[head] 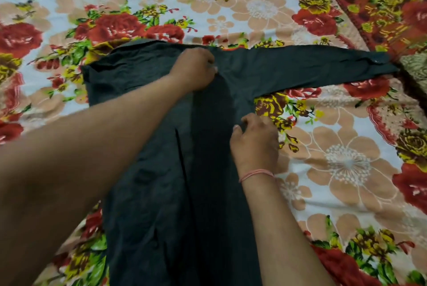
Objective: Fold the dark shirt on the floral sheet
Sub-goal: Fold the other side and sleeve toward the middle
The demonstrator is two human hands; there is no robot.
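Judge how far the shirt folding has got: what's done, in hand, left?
Done: the shirt lies spread on the sheet. In hand: the left hand pinches cloth at the top edge and the right hand grips the shirt's right edge, perhaps to fold it in. Left: one sleeve lies stretched to the right, and the body is at full length.

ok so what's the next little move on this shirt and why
Probably bring the long sleeve down over the folded side panel. The left hand and right hand grip the dark shirt along that fold, yet the sleeve lies stretched out across the floral sheet.
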